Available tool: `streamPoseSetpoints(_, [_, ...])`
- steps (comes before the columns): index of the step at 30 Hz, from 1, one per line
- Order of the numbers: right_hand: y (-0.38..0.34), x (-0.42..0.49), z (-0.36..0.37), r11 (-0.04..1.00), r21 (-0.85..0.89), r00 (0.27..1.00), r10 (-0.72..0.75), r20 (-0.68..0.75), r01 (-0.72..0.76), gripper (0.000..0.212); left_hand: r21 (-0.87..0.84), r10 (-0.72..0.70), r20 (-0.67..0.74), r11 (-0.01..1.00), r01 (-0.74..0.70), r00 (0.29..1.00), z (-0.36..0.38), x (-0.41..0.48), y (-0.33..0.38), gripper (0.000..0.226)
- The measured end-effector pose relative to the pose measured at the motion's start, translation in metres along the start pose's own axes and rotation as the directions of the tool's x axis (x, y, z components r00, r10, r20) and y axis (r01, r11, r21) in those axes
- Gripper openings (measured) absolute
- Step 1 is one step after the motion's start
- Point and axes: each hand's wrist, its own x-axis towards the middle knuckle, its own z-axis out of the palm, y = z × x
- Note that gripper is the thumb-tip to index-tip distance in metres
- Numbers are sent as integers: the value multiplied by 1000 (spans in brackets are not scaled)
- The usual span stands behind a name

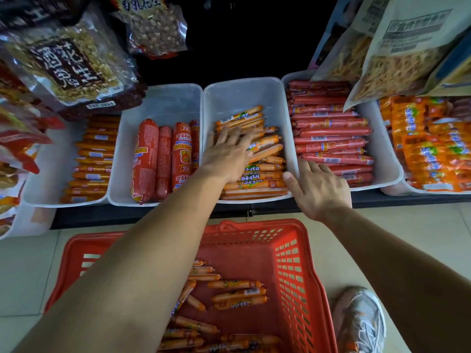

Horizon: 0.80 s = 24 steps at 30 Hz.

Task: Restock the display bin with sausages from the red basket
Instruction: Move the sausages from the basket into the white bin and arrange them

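Note:
A clear display bin (239, 95) in the middle of the shelf holds a pile of small orange sausages (265, 171). My left hand (226, 154) lies flat on that pile with fingers spread and straight. My right hand (318, 187) rests on the bin's right front corner, thumb on the rim and fingers over the neighbouring bin's edge. On the floor below stands the red basket (293, 263) with several loose orange sausages (237, 294) inside; my left forearm hides part of them.
Clear bins sit side by side: thin orange sticks (91, 159) at left, fat red sausages (160, 159), long red sausages (331, 133) at right, orange packs (428, 149) far right. Snack bags (68, 62) hang overhead. A grey shoe (362, 319) stands beside the basket.

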Motion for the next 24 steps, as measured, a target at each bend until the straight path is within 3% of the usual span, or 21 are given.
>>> streamPoseSetpoints(3, [0,1,0,1000,-1,1000,-1,0,1,71,-4,-51,-73,999,50,996,-6,3,3,71])
streamPoseSetpoints(7, [0,0,-1,1000,-5,1000,-3,-4,3,70,34,17,18,999,-18,1000,10,-9,12,66])
streamPoseSetpoints(12, [0,0,-1,1000,-3,1000,-2,8,2,69,-87,139,-89,985,-147,986,3,11,8,61])
streamPoseSetpoints(16, [0,0,0,1000,-11,1000,-3,5,3,69,-20,8,-232,1000,-13,973,9,14,8,55])
streamPoseSetpoints(19, [-1,1,0,1000,-14,1000,-7,5,7,68,-90,-57,-132,995,45,990,17,15,5,54])
streamPoseSetpoints(21, [0,1,0,1000,-9,1000,-7,4,7,67,-201,6,-56,979,-17,998,16,16,9,54])
streamPoseSetpoints(24, [0,1,0,1000,0,1000,-9,5,9,66,-343,26,-78,938,-51,997,14,17,7,51])
